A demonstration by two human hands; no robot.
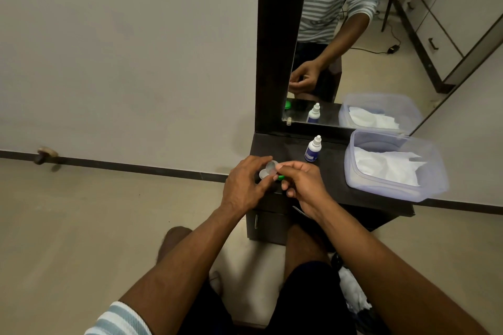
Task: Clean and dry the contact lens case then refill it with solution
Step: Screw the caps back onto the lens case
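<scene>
Both my hands meet over the front left corner of the dark dresser top (334, 182). My left hand (245, 185) pinches the clear contact lens case (268, 170) with curled fingers. My right hand (302, 182) has its fingers curled at the case's right end, where a green cap (281, 177) shows between the fingertips. A small white solution bottle with a blue label (313, 149) stands upright on the top, just behind my right hand.
A clear plastic tub holding white tissues (394, 160) sits on the dresser's right side. A dark-framed mirror (353, 35) rises behind the bottle and reflects the scene. A drawer front with a handle (255, 221) lies below the hands. Beige floor spreads to the left.
</scene>
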